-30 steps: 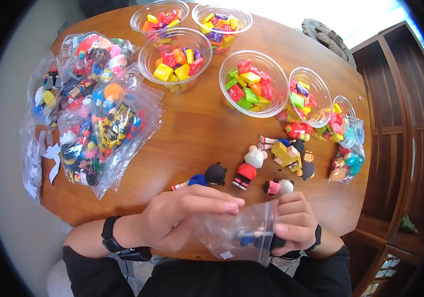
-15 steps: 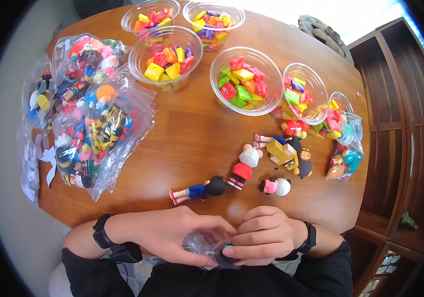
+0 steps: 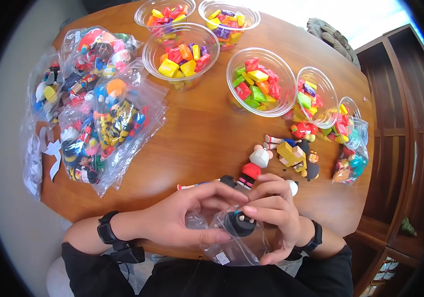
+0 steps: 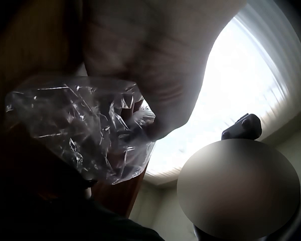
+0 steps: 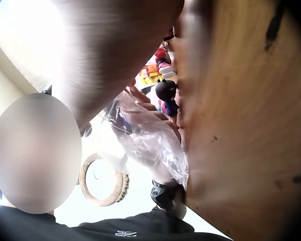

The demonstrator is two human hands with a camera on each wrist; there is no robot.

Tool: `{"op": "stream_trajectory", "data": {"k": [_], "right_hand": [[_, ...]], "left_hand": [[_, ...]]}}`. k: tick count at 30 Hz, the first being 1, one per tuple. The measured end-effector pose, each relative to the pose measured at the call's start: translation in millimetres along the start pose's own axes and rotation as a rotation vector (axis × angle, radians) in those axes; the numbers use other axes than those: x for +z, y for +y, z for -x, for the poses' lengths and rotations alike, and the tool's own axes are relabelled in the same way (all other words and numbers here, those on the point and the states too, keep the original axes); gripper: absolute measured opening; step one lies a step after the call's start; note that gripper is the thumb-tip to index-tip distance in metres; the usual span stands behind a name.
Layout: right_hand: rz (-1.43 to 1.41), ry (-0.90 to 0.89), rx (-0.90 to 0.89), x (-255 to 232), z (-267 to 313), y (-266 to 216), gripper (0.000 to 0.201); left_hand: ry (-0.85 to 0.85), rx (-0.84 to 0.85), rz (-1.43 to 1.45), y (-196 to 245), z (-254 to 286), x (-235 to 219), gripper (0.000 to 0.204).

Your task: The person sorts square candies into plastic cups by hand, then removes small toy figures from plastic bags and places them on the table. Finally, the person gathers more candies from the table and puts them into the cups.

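My left hand (image 3: 182, 213) holds a clear zip bag (image 3: 229, 255) low over the table's near edge, thumb on its front side. At the bag's mouth is a small toy figure with a round black head (image 3: 240, 225); the rest of it is hidden. The right hand (image 3: 281, 215) touches this head with its fingertips, thumb spread away below. Crinkled bag plastic (image 4: 90, 125) shows under the hand in the left wrist view. Just beyond the hands lie a mouse-like figure in red (image 3: 251, 171) and a black-haired figure (image 3: 228, 181), partly covered by the left hand.
Filled bags of toy figures (image 3: 108, 109) are heaped on the left, beside white paper scraps (image 3: 53, 153). Several clear bowls (image 3: 261, 81) of bright wrapped sweets stand along the back and right. More figures (image 3: 291, 156) lie at the right, near another filled bag (image 3: 350, 163).
The right hand brought the bagged figure leftward to the left hand, which now holds the bag. The right thumb has since spread off the figure, and its black head has come into view.
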State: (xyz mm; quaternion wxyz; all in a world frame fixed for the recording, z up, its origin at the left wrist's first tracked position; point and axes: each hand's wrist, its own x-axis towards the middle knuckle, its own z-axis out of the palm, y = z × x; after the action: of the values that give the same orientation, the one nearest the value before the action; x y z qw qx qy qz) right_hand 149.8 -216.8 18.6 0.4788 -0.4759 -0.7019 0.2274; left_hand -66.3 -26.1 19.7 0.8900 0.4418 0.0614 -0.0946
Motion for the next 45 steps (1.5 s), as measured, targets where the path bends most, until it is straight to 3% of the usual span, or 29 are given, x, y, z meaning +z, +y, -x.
{"op": "stream_trajectory", "data": {"k": [5,7,10,17,22,25,27,28,29,31,34,36,38,41,45], "right_hand": [[-0.041,0.013,0.032,0,-4,2,0.094],[-0.059,0.018,0.046,2,-5,2,0.097],[-0.042,0.049,0.055,5,-5,3,0.092],[-0.013,0.086,0.053,4,-3,3,0.057],[0.019,0.159,0.005,8,1,1,0.035],[0.004,0.108,0.069,-4,2,-5,0.025],[-0.073,-0.071,0.121,-10,1,-8,0.025],[-0.074,-0.070,0.122,-5,3,-7,0.025],[-0.247,0.096,0.103,4,6,-6,0.026],[-0.417,0.263,0.085,8,8,-5,0.027],[-0.119,0.349,0.141,1,0,-3,0.035],[0.468,0.211,0.159,-6,-14,1,0.043],[0.551,0.158,0.176,-8,-16,0,0.053],[0.792,-0.007,0.275,-6,-28,-8,0.061],[0.851,-0.045,0.281,-4,-21,-3,0.056]], "left_hand": [[0.061,0.030,0.121,6,-1,5,0.074],[0.123,0.127,0.116,6,-1,6,0.061],[0.150,0.138,0.065,1,2,2,0.048],[0.091,0.164,0.087,-5,2,3,0.028],[0.107,0.113,-0.087,-3,1,-2,0.020],[0.122,0.227,-0.208,-5,-5,1,0.019],[0.099,0.199,-0.197,-4,-4,1,0.018],[0.076,0.171,-0.185,-4,-3,1,0.018],[0.067,0.148,-0.190,-5,-1,1,0.018],[0.064,0.136,-0.211,-3,0,3,0.017],[0.057,0.179,-0.361,-3,-1,0,0.016],[0.051,0.231,-0.487,-4,-4,-2,0.015],[0.106,0.401,-0.607,-5,-7,-2,0.014],[0.139,0.463,-0.681,-4,-6,3,0.015],[0.161,0.616,-0.847,-1,-8,1,0.018]]}}
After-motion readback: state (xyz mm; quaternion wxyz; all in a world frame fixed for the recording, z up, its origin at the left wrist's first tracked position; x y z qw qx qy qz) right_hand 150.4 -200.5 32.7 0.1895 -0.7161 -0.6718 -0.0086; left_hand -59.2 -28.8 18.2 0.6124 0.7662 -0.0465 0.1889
